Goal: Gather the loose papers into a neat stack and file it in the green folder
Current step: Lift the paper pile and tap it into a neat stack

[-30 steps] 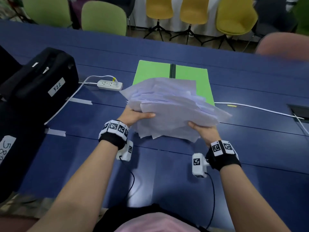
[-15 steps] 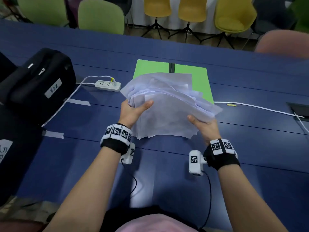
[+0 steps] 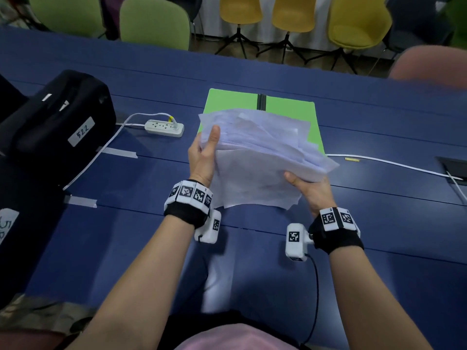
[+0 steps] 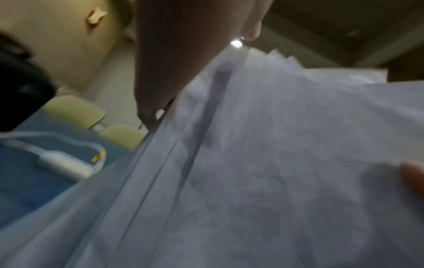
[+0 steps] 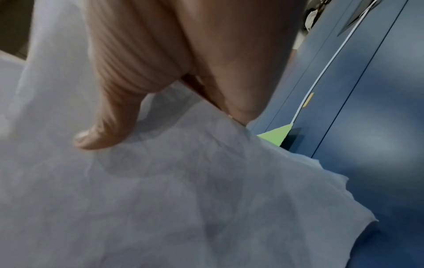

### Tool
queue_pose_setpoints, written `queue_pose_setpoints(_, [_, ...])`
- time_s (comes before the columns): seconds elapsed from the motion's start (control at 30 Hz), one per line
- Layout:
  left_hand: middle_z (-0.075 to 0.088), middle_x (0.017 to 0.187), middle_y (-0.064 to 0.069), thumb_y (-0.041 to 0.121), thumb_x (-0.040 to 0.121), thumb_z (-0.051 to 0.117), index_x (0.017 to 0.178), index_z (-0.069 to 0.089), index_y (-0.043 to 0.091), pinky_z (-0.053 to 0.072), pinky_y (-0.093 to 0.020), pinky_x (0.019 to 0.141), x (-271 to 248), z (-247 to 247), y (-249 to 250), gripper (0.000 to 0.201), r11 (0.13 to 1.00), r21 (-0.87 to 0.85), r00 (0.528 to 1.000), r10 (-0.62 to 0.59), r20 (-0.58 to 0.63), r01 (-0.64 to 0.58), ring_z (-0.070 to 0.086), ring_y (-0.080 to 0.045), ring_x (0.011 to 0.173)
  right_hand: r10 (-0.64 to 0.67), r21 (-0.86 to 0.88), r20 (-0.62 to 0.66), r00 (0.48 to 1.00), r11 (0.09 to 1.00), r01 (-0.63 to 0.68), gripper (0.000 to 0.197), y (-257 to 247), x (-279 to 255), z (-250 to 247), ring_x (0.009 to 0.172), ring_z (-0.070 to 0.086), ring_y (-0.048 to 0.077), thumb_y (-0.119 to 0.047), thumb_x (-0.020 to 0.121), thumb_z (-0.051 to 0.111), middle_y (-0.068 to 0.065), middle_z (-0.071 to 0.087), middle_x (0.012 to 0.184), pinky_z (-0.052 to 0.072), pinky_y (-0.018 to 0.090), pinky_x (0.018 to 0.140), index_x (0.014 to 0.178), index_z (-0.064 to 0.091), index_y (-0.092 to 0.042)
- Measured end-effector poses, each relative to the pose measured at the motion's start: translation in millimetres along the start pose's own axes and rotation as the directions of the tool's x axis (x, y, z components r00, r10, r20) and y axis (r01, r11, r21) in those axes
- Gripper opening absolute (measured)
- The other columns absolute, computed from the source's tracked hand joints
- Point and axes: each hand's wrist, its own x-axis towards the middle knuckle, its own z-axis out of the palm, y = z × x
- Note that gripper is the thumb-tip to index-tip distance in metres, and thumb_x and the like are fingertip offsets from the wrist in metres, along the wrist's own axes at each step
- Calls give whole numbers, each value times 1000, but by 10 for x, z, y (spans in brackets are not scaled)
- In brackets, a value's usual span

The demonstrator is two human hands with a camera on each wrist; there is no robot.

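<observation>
An uneven bundle of white papers is held above the blue table, tilted up on end with its edges fanned out. My left hand holds its left edge, thumb up against the top sheet. My right hand grips the lower right corner, thumb pressed on the papers. The green folder lies open flat on the table behind the bundle, which covers its near part. The left wrist view is filled by the papers.
A white power strip with its cord lies left of the folder. A black bag sits at the far left. A white cable runs right to a table hatch. Chairs line the far edge.
The bundle has been tipped from lying nearly flat to more upright. My left hand has slid up along its left edge, and my right hand stays at the lower right corner.
</observation>
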Motion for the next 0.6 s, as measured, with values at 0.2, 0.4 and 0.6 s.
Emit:
queue_pose_setpoints(0.2, [70, 102, -3, 68, 64, 63, 93, 66, 11, 52, -35, 91, 5, 37, -6, 64, 999, -18, 999, -35, 9, 35, 67, -17, 93, -6, -1, -39, 999, 1000, 6, 35, -35, 58, 57, 87, 70, 7, -1, 71, 78, -11, 76, 89, 56, 24, 82, 99, 70, -21])
queue_pose_setpoints(0.4, [45, 46, 19, 52, 74, 72, 59, 43, 25, 39, -13, 57, -17, 112, 146, 42, 993, 103, 997, -48, -65, 55, 46, 1, 45, -19, 63, -93, 995, 998, 25, 36, -144, 34, 67, 89, 69, 9, -22, 61, 85, -6, 74, 94, 54, 25, 80, 94, 73, -19])
queue_pose_setpoints(0.6, [70, 89, 7, 82, 41, 71, 70, 61, 27, 50, -33, 93, -5, 274, 325, 63, 965, 228, 990, -110, -87, 127, 66, -16, 89, -153, 73, -171, 973, 983, 167, 19, -364, 43, 172, 61, 55, -3, -28, 72, 78, -13, 64, 71, 44, 8, 55, 69, 70, -12])
